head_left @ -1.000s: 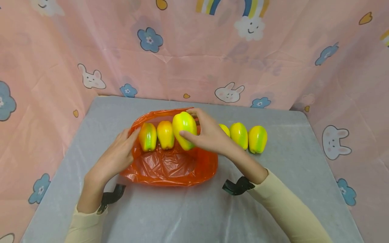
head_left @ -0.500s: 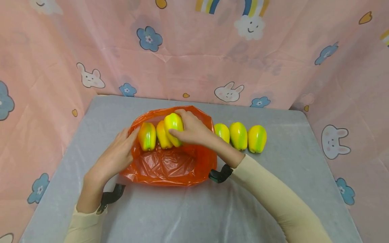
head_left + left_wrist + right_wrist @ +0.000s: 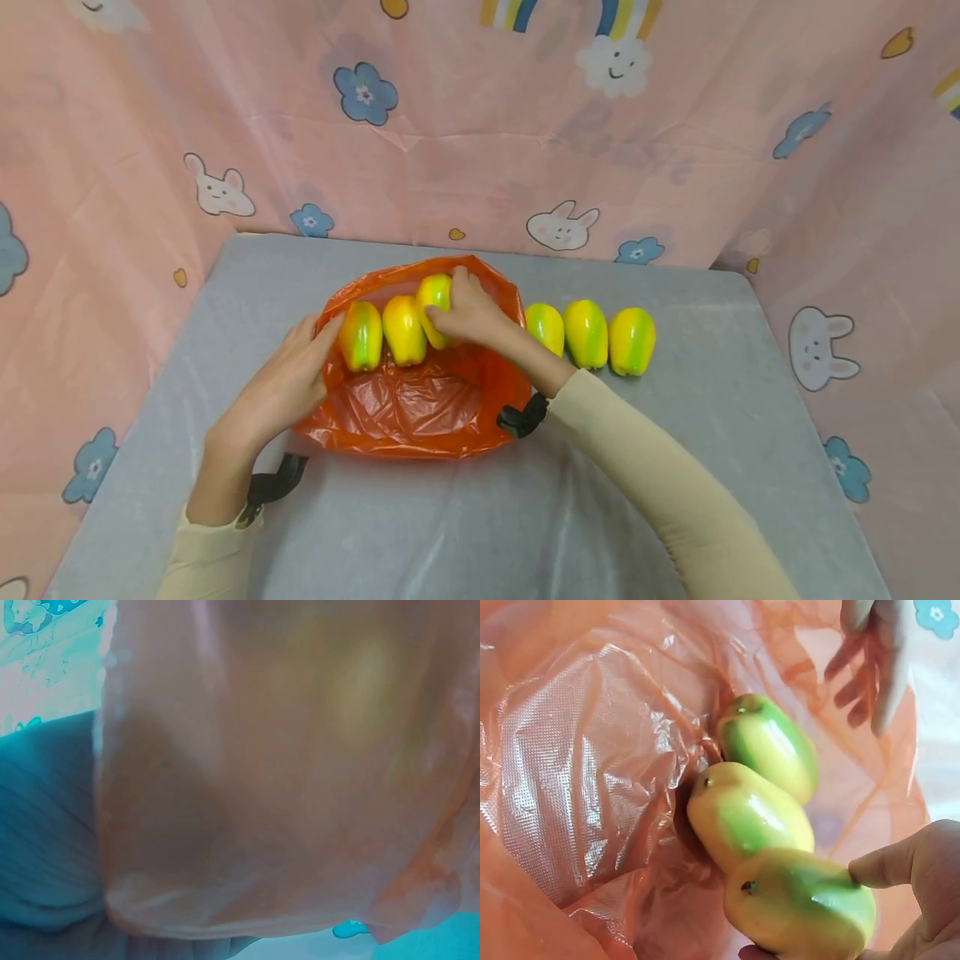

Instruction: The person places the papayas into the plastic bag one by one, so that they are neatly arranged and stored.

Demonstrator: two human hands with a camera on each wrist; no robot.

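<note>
In the head view an orange-red plastic bag (image 3: 408, 400) lies with its mouth open on the grey table. Two yellow-green mangoes, a left mango (image 3: 361, 337) and a middle mango (image 3: 404, 331), rest side by side inside. My right hand (image 3: 474, 312) reaches into the bag and grips a third mango (image 3: 432, 308), its thumb on the near side. The right wrist view shows that held mango (image 3: 802, 904) against the middle one (image 3: 750, 817). My left hand (image 3: 288, 379) holds the bag's left rim, some fingers behind the film. Film fills most of the left wrist view.
Outside the bag, to its right, three more mangoes stand in a row: a near one (image 3: 546, 328), a centre one (image 3: 587, 333) and an end one (image 3: 632, 342). A pink patterned curtain (image 3: 420, 167) closes off the table's back and sides.
My right hand has carried its mango left into the bag, then shifted it slightly right and back, beside the middle mango. My left hand stays at the rim.
</note>
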